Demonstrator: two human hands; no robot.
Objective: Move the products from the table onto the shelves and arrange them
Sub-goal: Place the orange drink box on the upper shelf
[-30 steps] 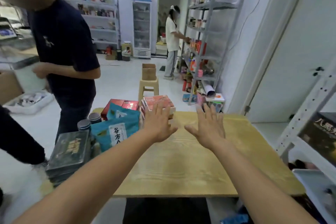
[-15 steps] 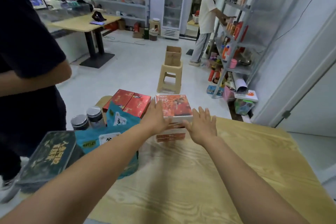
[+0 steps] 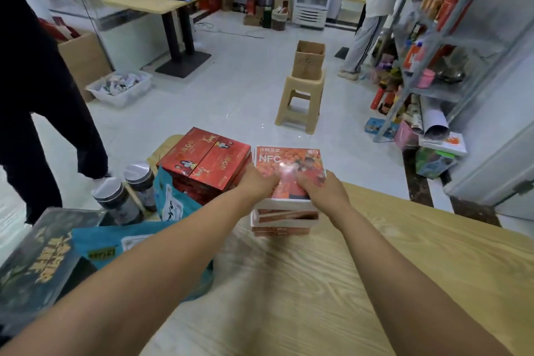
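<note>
A stack of flat orange-red boxes stands at the far edge of the wooden table (image 3: pixel 390 269); the top one, marked NFC (image 3: pixel 289 160), lies face up. My left hand (image 3: pixel 257 182) grips its near left corner and my right hand (image 3: pixel 320 189) grips its near right corner, fingers curled over the lid. Left of the stack sit red gift boxes (image 3: pixel 205 159), teal bags (image 3: pixel 170 205), two dark cans (image 3: pixel 138 179) and a dark green tin (image 3: pixel 37 263). A grey metal shelf unit (image 3: pixel 459 46) with products stands at the right wall.
A person in black (image 3: pixel 34 81) stands close at the table's left. Another person in white (image 3: pixel 372 9) works at the shelf unit. A beige stool (image 3: pixel 302 98) carrying a carton (image 3: pixel 307 61) stands on the floor ahead. A white bin (image 3: pixel 120 88) lies at the left.
Both hands went from hovering open over the table forward onto the NFC box and closed on its near corners. The view has tilted down and moved closer to the stack.
</note>
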